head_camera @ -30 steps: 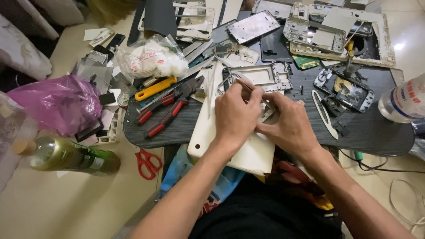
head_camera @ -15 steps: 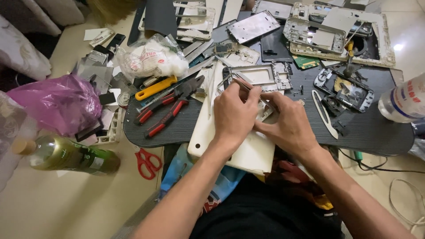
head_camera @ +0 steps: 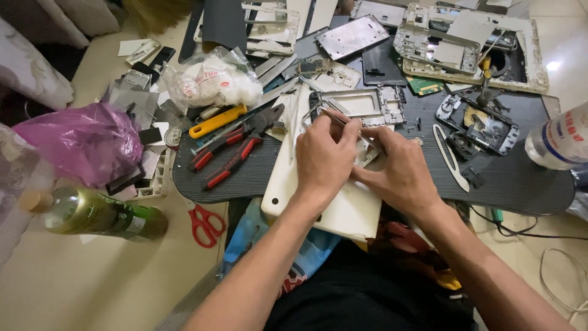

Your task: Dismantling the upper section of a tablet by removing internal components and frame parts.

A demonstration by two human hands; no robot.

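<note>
My left hand (head_camera: 323,159) and my right hand (head_camera: 398,173) meet over a white tablet back shell (head_camera: 286,178) that lies across the front of a dark oval work board (head_camera: 520,184). My left hand pinches thin metal tweezers (head_camera: 335,117) whose tips point up and left. Under my right hand's fingers lies a small metal frame piece (head_camera: 367,156), mostly hidden by both hands. A silver phone frame (head_camera: 367,104) lies just beyond my fingers.
Red-handled pliers (head_camera: 236,147) and a yellow-handled tool (head_camera: 215,121) lie to the left on the board. A bag of cotton (head_camera: 208,83), a purple bag (head_camera: 82,141), a green bottle (head_camera: 101,214), red scissors (head_camera: 205,225), a plastic bottle (head_camera: 560,141) and several stripped device shells (head_camera: 465,43) surround the board.
Both hands stay over the white shell with only small finger shifts; the tweezers have tilted slightly.
</note>
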